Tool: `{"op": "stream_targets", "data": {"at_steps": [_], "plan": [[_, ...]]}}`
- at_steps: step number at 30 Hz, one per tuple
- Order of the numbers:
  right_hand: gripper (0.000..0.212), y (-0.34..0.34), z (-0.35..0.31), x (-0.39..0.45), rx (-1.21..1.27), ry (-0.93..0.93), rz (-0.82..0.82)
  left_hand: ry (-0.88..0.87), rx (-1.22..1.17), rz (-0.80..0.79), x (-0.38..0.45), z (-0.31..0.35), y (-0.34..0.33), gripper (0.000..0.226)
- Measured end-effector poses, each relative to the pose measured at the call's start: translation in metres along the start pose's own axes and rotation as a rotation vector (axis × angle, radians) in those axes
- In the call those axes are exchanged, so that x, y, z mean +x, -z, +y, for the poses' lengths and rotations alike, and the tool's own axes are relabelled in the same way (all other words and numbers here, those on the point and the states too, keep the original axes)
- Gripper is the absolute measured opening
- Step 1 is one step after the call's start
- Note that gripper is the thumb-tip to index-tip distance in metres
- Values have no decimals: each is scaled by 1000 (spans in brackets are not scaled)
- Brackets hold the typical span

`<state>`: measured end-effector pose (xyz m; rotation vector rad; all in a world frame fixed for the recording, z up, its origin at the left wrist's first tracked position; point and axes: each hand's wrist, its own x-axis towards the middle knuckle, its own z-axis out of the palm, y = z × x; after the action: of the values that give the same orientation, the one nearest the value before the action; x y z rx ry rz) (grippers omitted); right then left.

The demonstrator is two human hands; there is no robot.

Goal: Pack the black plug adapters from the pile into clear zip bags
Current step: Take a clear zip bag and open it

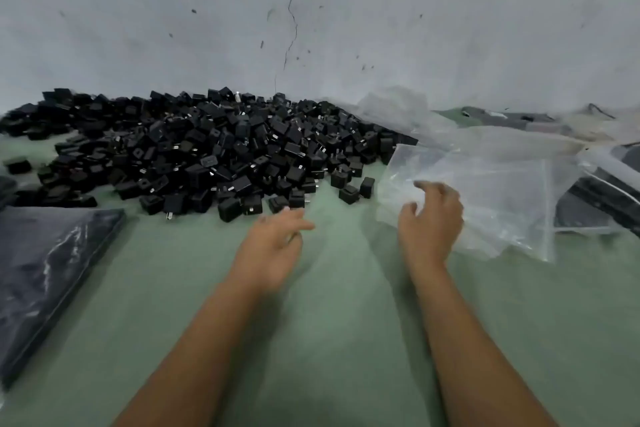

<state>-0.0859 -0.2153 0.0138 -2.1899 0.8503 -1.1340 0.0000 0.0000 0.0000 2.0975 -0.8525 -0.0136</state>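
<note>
A large pile of black plug adapters (pixel 207 149) spreads across the back left of the green table, against the wall. A loose stack of clear zip bags (pixel 502 191) lies to its right. My left hand (pixel 273 246) hovers just in front of the pile's near edge, fingers relaxed and holding nothing. My right hand (pixel 433 218) is over the left corner of the clear bags, fingers loosely spread; whether it touches the plastic is blurred.
A dark filled bag (pixel 45 274) lies at the left edge of the table. More plastic and dark packed bags (pixel 602 198) sit at the far right. A few stray adapters (pixel 349 192) lie between pile and bags. The green table surface (pixel 329 305) spreads under my forearms.
</note>
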Motion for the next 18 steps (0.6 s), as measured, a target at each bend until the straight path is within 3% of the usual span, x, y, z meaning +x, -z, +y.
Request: {"op": "stream_targets", "data": {"at_steps": [3,6,9,13,16,18], "plan": [[58,-5,26,-2,-410,-210,-114,-41,253,-154,6,-21,-14,42],[46,-11,38,-4,-606,-91,-165,-46,208,-151,7,-32,-16,40],[24,-10,34,0,-613,-55,-33,-65,194,-137,8,-33,-16,38],[16,-1,29,0,-481,-28,204,-40,131,-94,7,-28,-16,32],[9,6,16,-5,-454,154,375,11,-53,-30,6,-22,-14,25],[6,3,0,-13,-484,286,356,65,-214,-1,3,-18,-14,27]]}}
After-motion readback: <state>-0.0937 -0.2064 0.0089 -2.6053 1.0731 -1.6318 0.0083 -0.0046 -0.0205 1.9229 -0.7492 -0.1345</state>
